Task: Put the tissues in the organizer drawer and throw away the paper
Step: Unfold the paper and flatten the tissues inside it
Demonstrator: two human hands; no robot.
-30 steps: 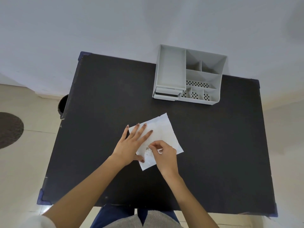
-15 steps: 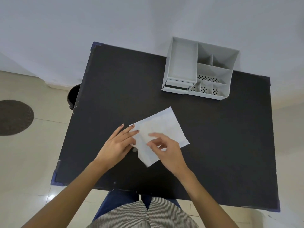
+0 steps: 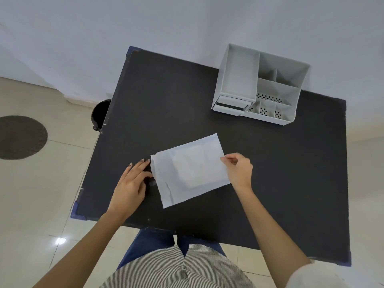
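Note:
A white sheet of paper (image 3: 199, 161) lies in the middle of the black table (image 3: 166, 100), with a squarish raised patch showing through its centre, likely the tissues (image 3: 193, 171). My right hand (image 3: 239, 171) pinches the paper's right edge between thumb and fingers. My left hand (image 3: 133, 183) rests flat on the table at the paper's left edge, fingers spread, thumb touching the edge. The grey organizer (image 3: 291, 84) stands at the far right of the table; its small drawer (image 3: 232, 104) sits at the front left and looks slightly pulled out.
A black bin (image 3: 101, 113) stands on the floor against the table's left edge. A dark round mat (image 3: 20, 137) lies on the tiled floor further left. A small piece of tape (image 3: 152, 183) sits by my left thumb. The wall is right behind the table.
My right hand went from the paper's near left part to its right edge. My left hand slid off the sheet to its left side. The paper now lies wider and flatter.

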